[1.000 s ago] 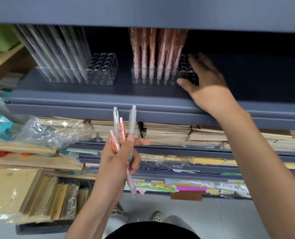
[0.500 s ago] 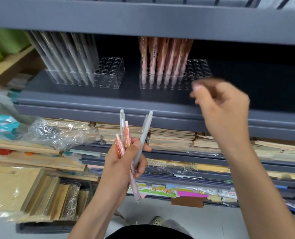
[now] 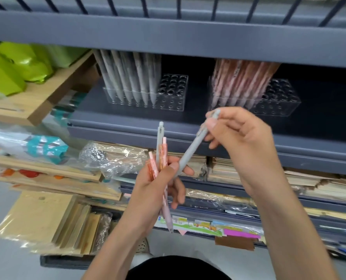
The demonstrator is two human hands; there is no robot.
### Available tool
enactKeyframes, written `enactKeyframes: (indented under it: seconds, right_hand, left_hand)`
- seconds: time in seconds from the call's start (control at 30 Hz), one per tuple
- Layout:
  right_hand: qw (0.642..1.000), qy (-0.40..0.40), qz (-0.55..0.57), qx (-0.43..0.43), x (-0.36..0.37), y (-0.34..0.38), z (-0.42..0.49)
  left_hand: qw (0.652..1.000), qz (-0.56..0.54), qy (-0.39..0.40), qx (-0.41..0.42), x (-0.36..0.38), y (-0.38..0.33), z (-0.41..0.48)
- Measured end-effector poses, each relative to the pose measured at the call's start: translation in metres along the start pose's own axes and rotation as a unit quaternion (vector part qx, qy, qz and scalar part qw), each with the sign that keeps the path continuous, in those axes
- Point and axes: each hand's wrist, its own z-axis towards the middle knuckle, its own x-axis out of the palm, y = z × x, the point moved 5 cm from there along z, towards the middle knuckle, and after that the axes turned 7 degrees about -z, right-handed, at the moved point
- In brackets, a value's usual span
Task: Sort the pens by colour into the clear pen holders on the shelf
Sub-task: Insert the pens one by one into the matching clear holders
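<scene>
**Right grip [image 3: 241,138] back from the shelf [image 3: 208,122], onto a grey pen [image 3: 190,150]**

Your right grip has left the pink holder [image 3: 279,106] and now pinches the top end of a grey pen. The pen's lower end sits in your left grip [image 3: 154,188], which is curled round a second grey pen [image 3: 159,138] and two pink pens [image 3: 163,152].

Draw the pen out along its own length so the rest don't fan or slip. Then take it to the grey holder [image 3: 168,106], left of the pink one, and lower it tip-down into a free hole on its right side.
</scene>
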Motion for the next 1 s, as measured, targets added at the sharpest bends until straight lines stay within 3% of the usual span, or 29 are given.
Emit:
enactKeyframes:
  seconds: [0.1, 0.23, 0.3, 0.37, 0.53, 0.7, 0.87, 1.0]
  right_hand:
    - [0.998, -0.044, 0.036, -0.007, 0.017, 0.006, 0.004]
    - [0.994, 0.049, -0.084, 0.041, 0.055, -0.003, 0.002]
    - [0.992, 0.069, -0.089, 0.051, 0.066, -0.004, 0.003]
    - [0.997, 0.028, -0.069, 0.033, 0.067, 0.003, 0.010]
    - [0.981, -0.176, -0.076, -0.040, 0.055, 0.021, 0.033]
    - [0.956, -0.262, -0.107, -0.081, 0.062, 0.017, 0.060]
    - [0.925, -0.262, -0.268, -0.061, 0.066, 0.017, 0.100]
    - [0.885, -0.195, -0.416, -0.074, 0.072, 0.022, 0.121]
  left_hand:
    - [1.000, 0.001, -0.001, -0.003, -0.022, -0.009, 0.002]
    - [0.999, 0.033, 0.000, 0.013, -0.043, -0.020, 0.009]
    - [0.999, 0.039, 0.007, 0.015, -0.050, -0.026, 0.012]
    - [1.000, 0.020, 0.015, 0.017, -0.056, -0.033, 0.013]
    - [1.000, -0.001, 0.000, -0.011, -0.078, -0.044, 0.013]
    - [0.996, -0.071, -0.018, -0.051, -0.093, -0.048, 0.015]
    - [0.999, -0.020, -0.001, -0.040, -0.098, -0.052, 0.013]
    - [0.999, 0.007, 0.004, -0.032, -0.100, -0.053, 0.010]
